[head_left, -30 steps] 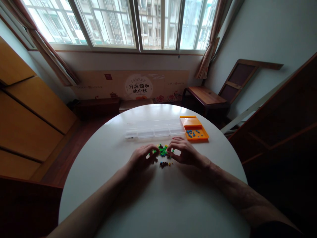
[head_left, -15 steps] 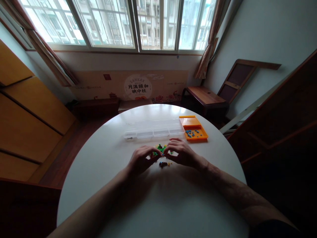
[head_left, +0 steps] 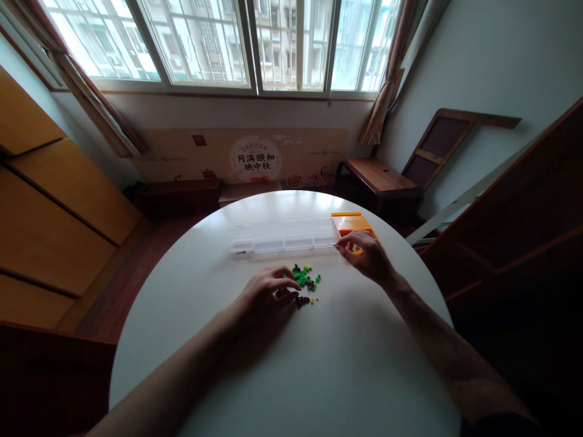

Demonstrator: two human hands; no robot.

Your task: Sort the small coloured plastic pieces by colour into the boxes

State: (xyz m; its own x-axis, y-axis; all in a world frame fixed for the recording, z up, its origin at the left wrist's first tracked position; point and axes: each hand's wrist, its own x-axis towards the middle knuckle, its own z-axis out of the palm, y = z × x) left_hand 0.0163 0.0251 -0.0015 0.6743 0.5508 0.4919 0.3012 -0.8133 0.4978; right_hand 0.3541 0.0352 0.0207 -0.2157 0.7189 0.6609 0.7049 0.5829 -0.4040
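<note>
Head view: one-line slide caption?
Right hand over orange tray, left hand at small colored pieces on white table.

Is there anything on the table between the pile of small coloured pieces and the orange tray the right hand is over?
Nothing visible. Bare white table lies between the pile of small pieces and the orange tray. The clear compartment box sits behind the pile, left of the tray. The right hand covers the tray's front.

Round white table: open surface and obstructions

Bare tabletop (head_left: 291, 376) across the lower centre of the frame, flanked by both forearms. Centre: scattered small beads (head_left: 303, 280), left hand (head_left: 266, 297) touching their lower-left edge. Above them a long clear compartment box (head_left: 285, 238) bars the way; orange tray (head_left: 353, 226) adjoins upper right, right hand (head_left: 367, 255) over it.
</note>
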